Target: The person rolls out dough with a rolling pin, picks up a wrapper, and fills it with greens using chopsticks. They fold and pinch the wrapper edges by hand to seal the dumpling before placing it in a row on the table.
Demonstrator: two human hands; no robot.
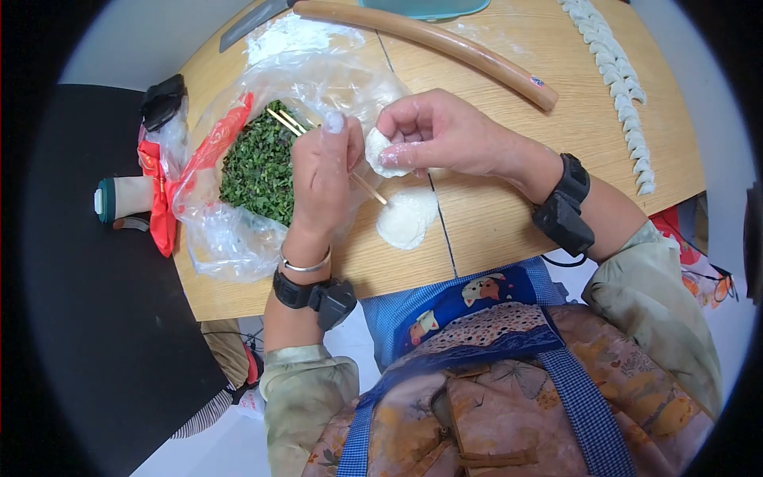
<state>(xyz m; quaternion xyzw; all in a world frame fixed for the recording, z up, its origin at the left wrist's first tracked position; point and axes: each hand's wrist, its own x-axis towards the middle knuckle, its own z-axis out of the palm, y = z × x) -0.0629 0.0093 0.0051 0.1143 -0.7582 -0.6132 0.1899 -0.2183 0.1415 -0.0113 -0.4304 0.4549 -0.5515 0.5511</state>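
Observation:
My left hand point(322, 175) is closed around a pair of chopsticks point(284, 122). One end of them points over the chopped greens point(258, 175), and the other comes out below the fist by the wrappers. In my right hand point(461, 139), thumb and fingers pinch a floury dumpling wrapper point(375, 151). It looks folded, but whether filling is inside is hidden. Just below, a small stack of round dumpling wrappers point(407, 221) lies on the table. The greens sit in a container lined with a clear plastic bag point(230, 250), left of my left hand.
A long wooden rolling pin point(445, 48) lies across the far side. Rows of folded dumplings point(616, 75) run along the right. At the back are a knife point(248, 25), spilled flour point(298, 40) and a teal container point(429, 9). A green-and-white bottle point(127, 199) is beyond the left edge.

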